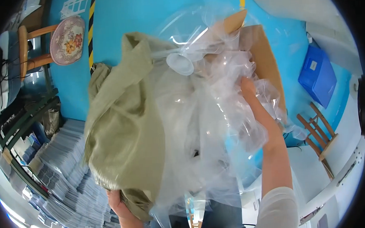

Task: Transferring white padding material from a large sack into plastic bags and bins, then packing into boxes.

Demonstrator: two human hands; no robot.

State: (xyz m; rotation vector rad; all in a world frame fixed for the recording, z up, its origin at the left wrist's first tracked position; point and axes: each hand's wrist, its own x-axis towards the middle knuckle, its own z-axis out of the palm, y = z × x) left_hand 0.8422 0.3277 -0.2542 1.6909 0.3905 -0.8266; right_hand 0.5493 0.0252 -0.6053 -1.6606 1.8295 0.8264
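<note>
An olive-green garment (125, 133) hangs in front of me on the left, its cloth folded and creased. My left hand (118, 203) is closed on the garment's lower edge, some fingers hidden behind the cloth. Beside the garment spreads a large heap of clear plastic bags (191, 126), crumpled and partly see-through. Over on the right, my right hand (248, 87) reaches into the plastic and is closed around a bunch of it, its fingertips covered by the film. Behind the plastic stands an open cardboard box (267, 64), with one flap raised.
At left, a chair with a flowered cushion (68, 40) stands near a black-and-yellow floor stripe (91, 32). Stacks of grey folded goods (67, 161) fill the lower left. To the right are a blue bin (317, 76) and a wooden stool (319, 133) on the blue floor.
</note>
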